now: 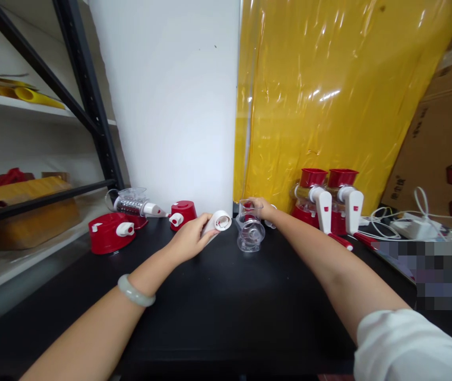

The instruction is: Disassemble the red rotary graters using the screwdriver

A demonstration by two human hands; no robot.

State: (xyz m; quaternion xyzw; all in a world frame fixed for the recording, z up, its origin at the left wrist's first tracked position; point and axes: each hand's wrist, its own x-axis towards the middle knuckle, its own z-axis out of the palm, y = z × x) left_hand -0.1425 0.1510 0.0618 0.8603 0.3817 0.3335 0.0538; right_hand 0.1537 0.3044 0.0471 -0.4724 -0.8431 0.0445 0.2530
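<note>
My left hand (191, 238) is closed around a white cylindrical plastic part (218, 221), holding it just above the black table (218, 312). A pale green bangle (135, 292) sits on that wrist. My right hand (263, 209) reaches behind a clear plastic housing (249, 232) that stands on the table, with fingers wrapped on its upper edge. The white part is a little to the left of the clear housing, not touching it.
Two assembled red-and-white hand-crank devices (329, 203) stand at the right by a yellow plastic sheet (329, 95). A red base (109, 233), a metal drum part (132, 203) and a red cap (183, 213) lie at left. Cables and white adapters (416, 222) lie far right; metal shelving (91, 106) is left.
</note>
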